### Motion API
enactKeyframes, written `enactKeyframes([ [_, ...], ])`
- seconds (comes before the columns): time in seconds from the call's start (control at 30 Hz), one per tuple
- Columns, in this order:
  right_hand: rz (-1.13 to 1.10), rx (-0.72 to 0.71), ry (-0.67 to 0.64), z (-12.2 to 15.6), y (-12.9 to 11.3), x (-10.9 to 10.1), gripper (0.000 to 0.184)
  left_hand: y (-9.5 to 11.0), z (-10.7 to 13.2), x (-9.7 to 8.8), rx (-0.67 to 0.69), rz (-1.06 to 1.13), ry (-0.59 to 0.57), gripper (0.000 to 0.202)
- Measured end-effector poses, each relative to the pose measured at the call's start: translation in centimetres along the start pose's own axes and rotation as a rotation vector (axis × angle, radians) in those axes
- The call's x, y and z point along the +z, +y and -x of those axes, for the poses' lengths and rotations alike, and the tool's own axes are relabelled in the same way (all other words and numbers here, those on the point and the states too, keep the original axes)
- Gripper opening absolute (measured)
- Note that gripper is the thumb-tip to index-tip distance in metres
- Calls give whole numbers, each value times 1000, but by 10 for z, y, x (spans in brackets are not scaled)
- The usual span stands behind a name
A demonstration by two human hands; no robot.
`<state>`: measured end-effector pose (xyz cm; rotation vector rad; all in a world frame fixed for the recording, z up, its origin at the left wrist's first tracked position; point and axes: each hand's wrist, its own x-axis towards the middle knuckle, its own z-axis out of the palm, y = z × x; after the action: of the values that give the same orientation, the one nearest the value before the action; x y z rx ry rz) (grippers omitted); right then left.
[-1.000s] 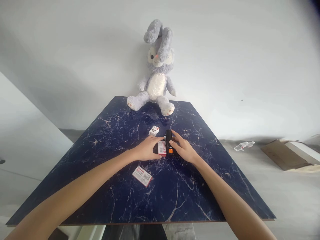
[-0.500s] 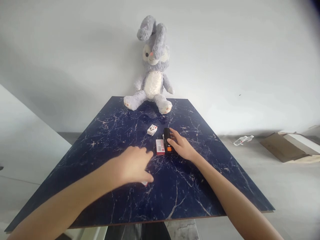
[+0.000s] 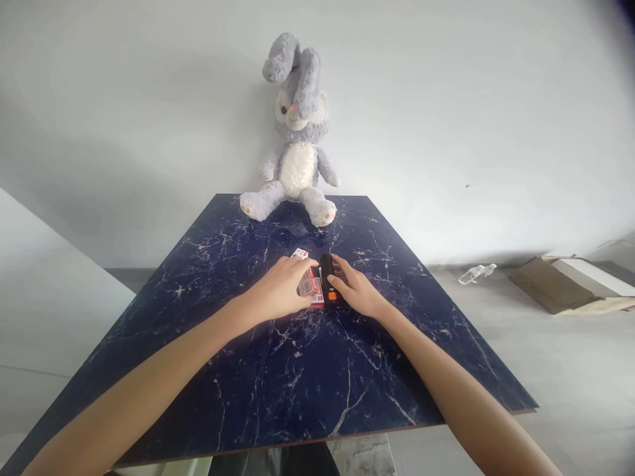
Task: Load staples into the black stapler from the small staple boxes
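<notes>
Half a second before, the left hand [image 3: 278, 291] had hovered low over the red-and-white box near the table's front, and that box was no longer on the bare marble; the hand had travelled toward twelve o'clock and now gripped a red-and-white box [image 3: 307, 284] between thumb and fingers, tilted, touching the black stapler [image 3: 327, 285] at its three o'clock. Another red-and-white box [image 3: 318, 301] lay flat under and just behind the held one, against the stapler's left flank, as it had lain earlier. The right hand [image 3: 354, 291] had stayed where it was, fingers curled loosely over the stapler's right side and thumb near its orange end, steadying it on the table [image 3: 297, 383]; whether it truly clasped the stapler or only rested on it could not be told. At twelve o'clock from the left hand's fingertips a small white box [image 3: 299, 252] peeped out, mostly hidden by the fingers.

Farther off at twelve o'clock a grey plush rabbit [image 3: 295, 149] sat on the far edge of the dark blue marbled table, its back to the white wall. On the floor at about two o'clock lay a clear plastic bottle [image 3: 475, 272] on its side, and beyond it, near the frame's right edge, flattened cardboard [image 3: 570, 285].
</notes>
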<state>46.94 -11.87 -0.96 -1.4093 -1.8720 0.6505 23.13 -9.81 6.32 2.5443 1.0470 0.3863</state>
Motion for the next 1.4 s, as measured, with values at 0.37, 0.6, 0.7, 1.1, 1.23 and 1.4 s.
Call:
enactKeyframes([
  [0.37, -10, -1, -21, 1, -2, -2, 59, -22, -12, 38, 12, 269, -63, 101],
  [0.6, -17, 9, -32, 1, -4, -4, 59, -28, -12, 47, 53, 326, 18, 96],
  [0.7, -20, 6, -32, 1, -5, -4, 59, -46, -18, 49, -22, 238, 220, 66],
  [1.1, -39, 3, -26, 1, -4, -2, 58, -52, -16, 61, -51, 271, 16, 60],
  [1.23, -32, 4, -28, 1, -4, -2, 58, -51, -16, 57, -14, 315, 54, 57],
  [1.4, -27, 9, -32, 0, -3, -2, 59, -51, -14, 51, 29, 339, 121, 52],
])
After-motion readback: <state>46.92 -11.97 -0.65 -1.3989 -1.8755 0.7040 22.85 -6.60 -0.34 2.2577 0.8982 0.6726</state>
